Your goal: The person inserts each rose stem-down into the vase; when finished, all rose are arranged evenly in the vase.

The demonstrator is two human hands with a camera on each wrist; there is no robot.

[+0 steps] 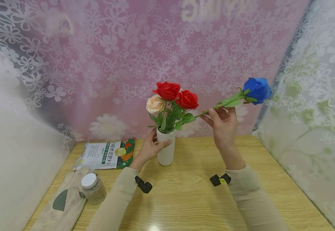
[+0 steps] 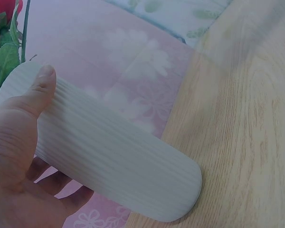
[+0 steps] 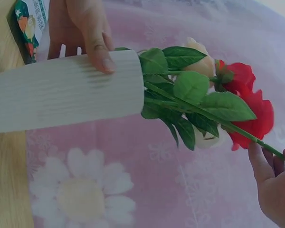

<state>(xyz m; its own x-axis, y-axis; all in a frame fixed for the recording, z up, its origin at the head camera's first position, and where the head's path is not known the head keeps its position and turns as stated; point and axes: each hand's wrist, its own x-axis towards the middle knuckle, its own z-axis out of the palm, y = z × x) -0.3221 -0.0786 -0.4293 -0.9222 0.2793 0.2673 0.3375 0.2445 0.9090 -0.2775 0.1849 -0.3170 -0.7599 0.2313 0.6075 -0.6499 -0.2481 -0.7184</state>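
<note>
A white ribbed vase (image 1: pixel 165 150) stands upright on the table, and my left hand (image 1: pixel 151 147) grips its upper part, thumb across the front in the left wrist view. Out of its mouth rise two red roses (image 1: pixel 168 91), a cream rose (image 1: pixel 155 104) and green leaves (image 3: pixel 191 89). To the right, my right hand (image 1: pixel 225 125) pinches the green stem (image 1: pixel 203 113) of a blue rose (image 1: pixel 256 90). That flower slants, its bloom up to the right; in the right wrist view its stem runs down to the vase mouth, where leaves surround its lower end.
On the wooden table (image 1: pixel 184 199), a white and green printed bag (image 1: pixel 104 155) lies at the back left. A lidded clear jar (image 1: pixel 93 189) and beige fabric gloves (image 1: pixel 66 199) are nearer on the left. A pink flowered curtain (image 1: pixel 121 57) hangs right behind the vase.
</note>
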